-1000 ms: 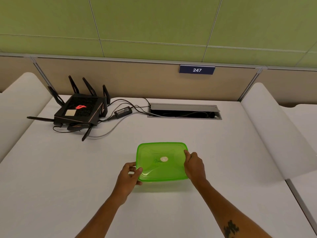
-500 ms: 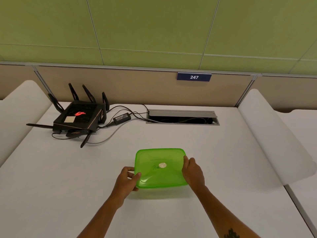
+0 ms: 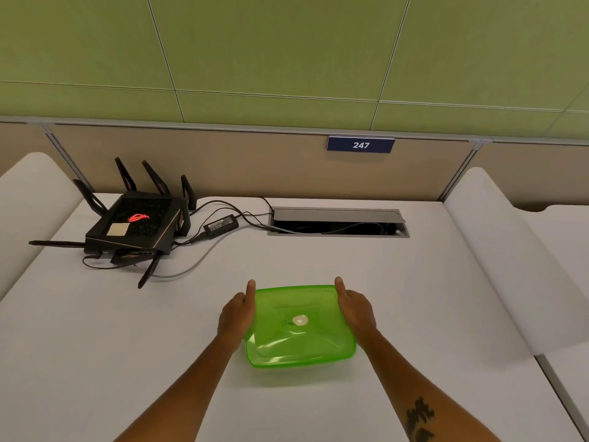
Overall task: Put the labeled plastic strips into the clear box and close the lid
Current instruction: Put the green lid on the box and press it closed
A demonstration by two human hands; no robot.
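A box with a translucent green lid (image 3: pixel 299 327) lies on the white table (image 3: pixel 127 339), lid on top, a small white round spot at the lid's centre. My left hand (image 3: pixel 237 314) presses flat against the box's left side, thumb along the far left corner. My right hand (image 3: pixel 355 309) holds the right side the same way. What is inside the box is hidden by the lid. No labeled strips show anywhere.
A black router (image 3: pixel 134 224) with several antennas sits at the far left, cables running to a power brick (image 3: pixel 221 224) and an open cable slot (image 3: pixel 338 223). White curved dividers (image 3: pixel 497 250) flank the table. A sign reading 247 (image 3: pixel 360 145) hangs on the back panel.
Both hands slid from the box's near corners up along its sides, thumbs now at the far corners. The box sits closer to me in view.
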